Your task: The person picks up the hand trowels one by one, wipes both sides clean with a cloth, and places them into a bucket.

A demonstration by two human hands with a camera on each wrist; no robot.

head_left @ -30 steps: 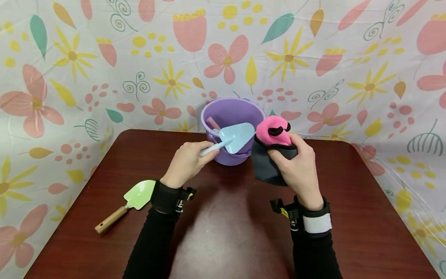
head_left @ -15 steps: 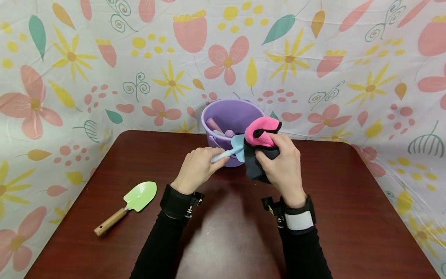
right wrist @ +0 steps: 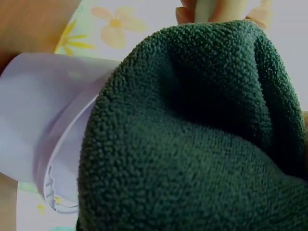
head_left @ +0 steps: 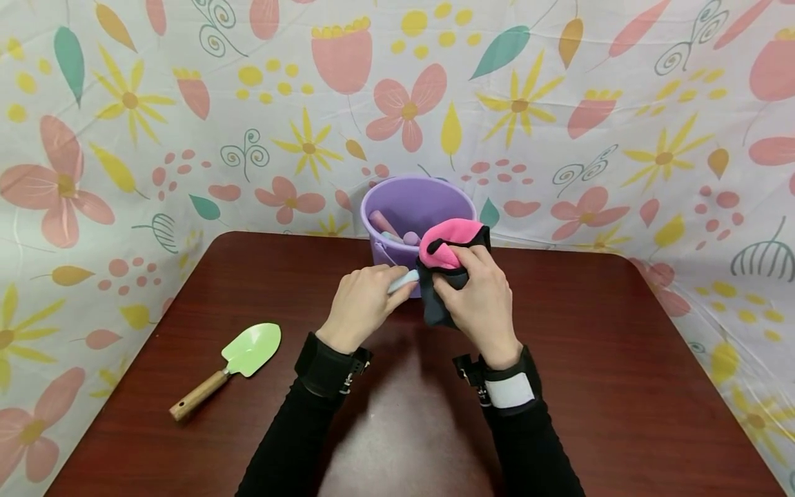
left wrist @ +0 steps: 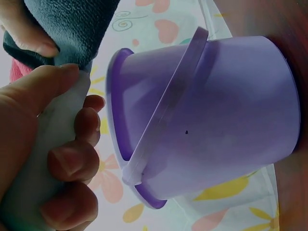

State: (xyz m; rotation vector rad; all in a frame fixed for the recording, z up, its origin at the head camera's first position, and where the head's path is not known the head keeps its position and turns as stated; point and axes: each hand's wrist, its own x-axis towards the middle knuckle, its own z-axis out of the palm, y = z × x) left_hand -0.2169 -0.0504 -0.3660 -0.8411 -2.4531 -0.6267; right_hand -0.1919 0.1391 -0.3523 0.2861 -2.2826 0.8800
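My left hand [head_left: 362,304] grips the pale blue handle of a toy shovel [head_left: 405,281]. The shovel's blade is hidden under a cloth [head_left: 453,238], pink on one face and dark grey on the other, with black edging. My right hand [head_left: 481,300] holds this folded cloth around the blade, its thumb pressing on the grey side. In the left wrist view the left fingers [left wrist: 72,161] curl round the handle, and the grey cloth [left wrist: 77,29] meets its upper end. Dark cloth [right wrist: 183,144] fills most of the right wrist view.
Just behind both hands stands a purple bucket [head_left: 413,197] with its carrying handle [left wrist: 166,106] hanging across the front. Pink and lilac stick-like pieces [head_left: 384,224] show inside it. A green trowel [head_left: 251,348] with a wooden handle lies on the brown table [head_left: 621,386] at left.
The right hand has brought the cloth leftward over the shovel's blade, which was bare a second ago. My left hand has moved slightly right with the shovel.
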